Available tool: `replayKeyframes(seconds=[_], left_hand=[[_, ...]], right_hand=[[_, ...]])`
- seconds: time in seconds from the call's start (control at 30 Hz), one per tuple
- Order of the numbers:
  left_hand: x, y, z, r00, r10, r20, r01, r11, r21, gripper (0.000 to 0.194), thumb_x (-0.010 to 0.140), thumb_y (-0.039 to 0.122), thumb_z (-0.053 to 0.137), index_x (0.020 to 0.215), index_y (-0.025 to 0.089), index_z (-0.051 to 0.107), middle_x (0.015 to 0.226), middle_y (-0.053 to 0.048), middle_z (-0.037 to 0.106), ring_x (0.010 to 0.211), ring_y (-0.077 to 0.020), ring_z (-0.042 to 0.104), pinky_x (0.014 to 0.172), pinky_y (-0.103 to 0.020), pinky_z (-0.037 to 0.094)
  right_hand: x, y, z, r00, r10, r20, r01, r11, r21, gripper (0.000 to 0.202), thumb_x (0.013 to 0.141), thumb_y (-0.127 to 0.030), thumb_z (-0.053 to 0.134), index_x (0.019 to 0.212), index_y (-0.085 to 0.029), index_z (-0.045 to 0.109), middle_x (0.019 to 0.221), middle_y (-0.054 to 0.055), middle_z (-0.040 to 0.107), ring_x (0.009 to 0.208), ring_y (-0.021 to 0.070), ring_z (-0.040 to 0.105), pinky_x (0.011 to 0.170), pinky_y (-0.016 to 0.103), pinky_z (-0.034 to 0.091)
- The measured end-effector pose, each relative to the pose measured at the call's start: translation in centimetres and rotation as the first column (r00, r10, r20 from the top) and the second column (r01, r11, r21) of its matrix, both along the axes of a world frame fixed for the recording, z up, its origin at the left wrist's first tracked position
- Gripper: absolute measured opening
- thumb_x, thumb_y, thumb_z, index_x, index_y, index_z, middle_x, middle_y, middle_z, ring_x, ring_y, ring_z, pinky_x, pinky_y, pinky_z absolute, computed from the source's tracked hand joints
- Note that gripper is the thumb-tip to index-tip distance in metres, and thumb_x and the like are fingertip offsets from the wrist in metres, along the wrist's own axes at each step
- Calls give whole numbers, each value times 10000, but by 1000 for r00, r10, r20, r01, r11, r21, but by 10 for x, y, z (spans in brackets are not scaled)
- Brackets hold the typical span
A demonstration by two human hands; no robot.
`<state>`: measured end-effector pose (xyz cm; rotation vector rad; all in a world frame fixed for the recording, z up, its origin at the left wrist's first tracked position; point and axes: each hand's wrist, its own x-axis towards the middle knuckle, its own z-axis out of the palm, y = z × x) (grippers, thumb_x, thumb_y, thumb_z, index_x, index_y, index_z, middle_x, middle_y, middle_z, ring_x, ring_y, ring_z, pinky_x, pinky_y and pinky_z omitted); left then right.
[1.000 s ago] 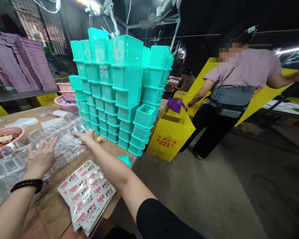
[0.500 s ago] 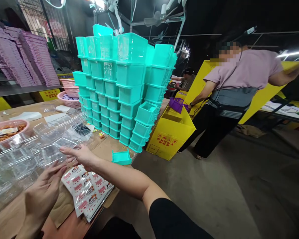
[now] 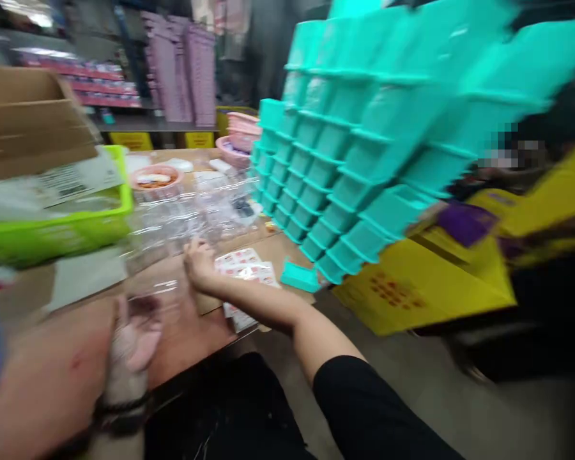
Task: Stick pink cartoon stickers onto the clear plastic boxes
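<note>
My left hand point(image 3: 137, 338), blurred and palm up, is at the near side of the table with its fingers curled round one end of a clear plastic container point(image 3: 167, 287). Farther right, my right hand point(image 3: 201, 263) has its fingers curled inward beside the group of clear containers point(image 3: 160, 223); what they hold, if anything, is too smeared to make out. Printed sheets with red and white patterns point(image 3: 249, 271) lie just right of my right hand. A small turquoise tray point(image 3: 299, 276) rests at the table edge.
Tall turquoise bin stacks point(image 3: 335, 134) stand at the table's right. Left are a green crate point(image 3: 76, 233) and a cardboard box point(image 3: 23, 121). A pink basket point(image 3: 157, 190) sits behind the containers. Beyond the right edge are a yellow box point(image 3: 412, 287) and a person point(image 3: 531, 306).
The view has swung left, bringing in the green crate and cardboard box. My hands have moved apart, and a clear container now shows at my left hand.
</note>
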<state>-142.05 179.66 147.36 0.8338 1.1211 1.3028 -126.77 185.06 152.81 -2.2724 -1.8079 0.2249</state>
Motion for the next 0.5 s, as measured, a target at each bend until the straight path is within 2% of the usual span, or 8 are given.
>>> replayKeyframes(seconds=[0.03,0.07,0.13,0.23,0.3,0.33,0.4,0.5], left_hand=[[3,-2,6,964,57,259,-19,989,-145,280,873,509,598,807,273,732,790,1,772,925,-178,737,825,-267,610],[7,-3,12,885,155,440,-49,969,-244,252,899,393,611,733,225,700,722,6,750,777,-126,736,763,-212,602],[13,0,21,728,279,626,-56,934,-352,292,962,251,534,722,162,674,695,-6,734,653,-85,709,701,-175,587],[16,6,25,598,389,701,-93,902,-421,323,984,191,492,709,131,650,688,-27,719,666,-96,715,736,-203,596],[16,6,23,555,430,712,-112,887,-448,303,981,191,508,720,129,650,690,-27,713,673,-94,715,748,-200,596],[16,6,22,544,438,716,-111,883,-456,287,978,195,517,735,128,655,693,-26,712,672,-92,714,744,-193,595],[21,3,19,535,433,726,-97,885,-456,268,976,213,528,762,128,665,701,-24,714,667,-87,710,723,-179,591],[33,-2,15,544,359,759,-39,914,-404,264,982,238,519,792,137,672,751,-26,727,691,-92,714,741,-196,595]], right_hand=[[-8,5,-1,1000,13,-12,-13,1000,-24,342,951,-92,382,1254,-83,540,1346,293,468,1072,329,617,769,510,542],[-13,11,-1,999,37,-23,-38,998,-42,350,943,-93,401,1268,-68,529,1355,319,449,1104,361,602,782,552,529],[-17,23,1,993,111,-47,-115,990,-80,353,920,-114,477,1258,-28,532,1356,367,423,1119,404,596,815,604,504],[-6,36,10,965,249,-79,-256,961,-107,436,814,-183,708,1207,-42,583,1342,337,458,1108,399,620,921,572,482],[5,34,16,948,292,-122,-301,952,-60,432,865,-276,681,1238,-84,578,1358,274,483,1139,339,619,997,500,462],[9,29,18,928,311,-203,-326,944,-46,425,901,-330,640,1256,-106,571,1345,237,517,1140,300,623,1008,454,465],[15,15,16,826,341,-448,-415,907,-75,430,916,-412,609,1242,-134,586,1249,170,618,1094,244,646,973,380,495],[25,-6,5,616,328,-716,-557,824,-102,450,819,-436,717,1150,-140,644,1096,117,710,1020,230,674,906,348,528]])
